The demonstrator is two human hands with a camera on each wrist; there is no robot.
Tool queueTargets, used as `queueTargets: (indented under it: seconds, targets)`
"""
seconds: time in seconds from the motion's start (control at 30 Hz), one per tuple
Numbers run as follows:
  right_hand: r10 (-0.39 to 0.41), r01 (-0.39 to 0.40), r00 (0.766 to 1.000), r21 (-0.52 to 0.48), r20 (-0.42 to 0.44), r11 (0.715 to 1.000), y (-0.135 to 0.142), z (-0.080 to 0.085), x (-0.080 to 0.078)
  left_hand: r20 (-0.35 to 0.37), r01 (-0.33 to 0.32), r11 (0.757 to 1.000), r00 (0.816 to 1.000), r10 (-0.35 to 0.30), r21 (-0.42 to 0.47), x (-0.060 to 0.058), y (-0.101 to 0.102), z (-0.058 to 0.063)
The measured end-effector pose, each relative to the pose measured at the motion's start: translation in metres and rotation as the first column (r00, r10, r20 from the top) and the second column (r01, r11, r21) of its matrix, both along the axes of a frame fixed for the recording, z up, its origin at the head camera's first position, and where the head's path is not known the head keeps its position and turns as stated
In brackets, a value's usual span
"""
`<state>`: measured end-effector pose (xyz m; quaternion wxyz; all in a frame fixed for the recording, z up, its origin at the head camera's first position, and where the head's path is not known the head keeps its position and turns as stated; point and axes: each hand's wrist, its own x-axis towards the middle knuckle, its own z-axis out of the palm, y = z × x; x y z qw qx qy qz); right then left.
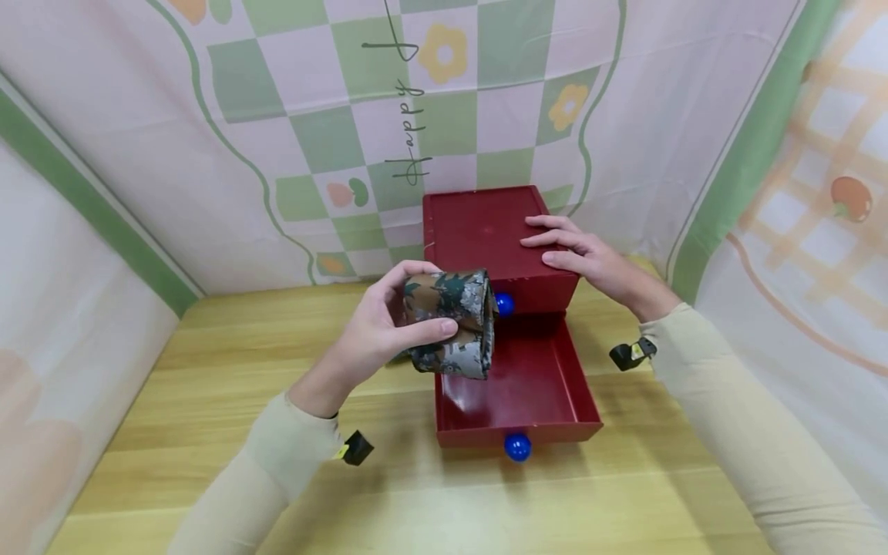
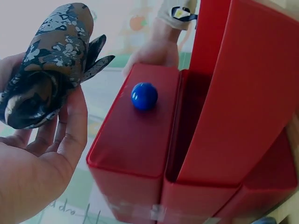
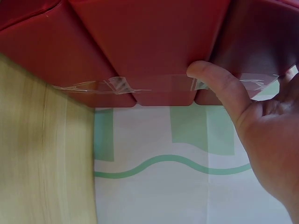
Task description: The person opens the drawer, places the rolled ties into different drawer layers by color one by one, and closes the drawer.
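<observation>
My left hand (image 1: 375,327) grips a rolled camouflage cloth (image 1: 447,297), thumb across its near face and fingers behind it. The roll is brown, dark green and grey, held up beside the front of a red drawer box (image 1: 486,223) and overlapping the pulled-out drawer (image 1: 586,401) in the head view. Two pointed flaps (image 2: 98,60) stick out from the roll in the left wrist view. My right hand (image 1: 583,250) rests on the box's top near its right edge, fingers extended. In the right wrist view its thumb (image 3: 219,81) lies against the box's side.
A blue ball knob (image 1: 517,447) sits on the pulled-out drawer's front, and another blue knob (image 1: 504,304) on the closed drawer above. Clear tape (image 3: 121,85) runs along the box's side. The box stands on a wooden table (image 1: 243,385) against a patterned cloth backdrop (image 1: 319,139).
</observation>
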<state>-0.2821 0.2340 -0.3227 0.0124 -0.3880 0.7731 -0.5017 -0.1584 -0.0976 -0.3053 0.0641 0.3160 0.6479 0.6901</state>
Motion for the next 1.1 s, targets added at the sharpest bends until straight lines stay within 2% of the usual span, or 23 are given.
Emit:
queueTargets:
  seconds: [0.13, 0.3, 0.5, 0.63, 0.77, 0.87, 0.97, 1.1]
  targets:
    - [0.006, -0.006, 1.0, -0.01, -0.002, 1.0, 0.0, 0.0, 0.0, -0.002, -0.004, 0.999, 1.0, 0.004, -0.051, -0.001, 0.009, -0.003]
    - [-0.003, 0.003, 1.0, -0.009, -0.003, 1.0, 0.0, -0.001, -0.001, -0.051, -0.044, 0.988, 0.998, 0.037, -0.145, 0.001, 0.019, -0.005]
    - [-0.012, 0.012, 1.0, -0.002, 0.003, 1.0, 0.0, -0.002, -0.001, -0.093, -0.011, 0.983, 0.996, -0.006, -0.184, 0.011, 0.031, 0.0]
    - [-0.014, 0.014, 1.0, 0.006, 0.007, 1.0, 0.0, -0.002, -0.002, -0.099, -0.012, 0.976, 0.995, -0.01, -0.218, 0.014, 0.037, -0.002]
    - [-0.015, 0.015, 1.0, 0.007, 0.006, 1.0, 0.0, -0.003, -0.003, -0.096, -0.042, 0.958, 0.995, 0.015, -0.282, 0.012, 0.042, -0.012]
    - [-0.013, 0.013, 1.0, 0.002, 0.001, 1.0, 0.0, -0.003, -0.003, -0.125, -0.072, 0.934, 0.992, 0.03, -0.35, 0.006, 0.045, -0.023]
    - [-0.012, 0.013, 1.0, 0.006, -0.004, 1.0, 0.001, -0.004, -0.004, -0.17, -0.085, 0.918, 0.985, 0.02, -0.388, 0.002, 0.048, -0.032]
    - [-0.017, 0.017, 1.0, 0.012, -0.01, 1.0, 0.001, -0.004, -0.005, -0.201, -0.071, 0.913, 0.979, -0.013, -0.403, 0.001, 0.053, -0.04]
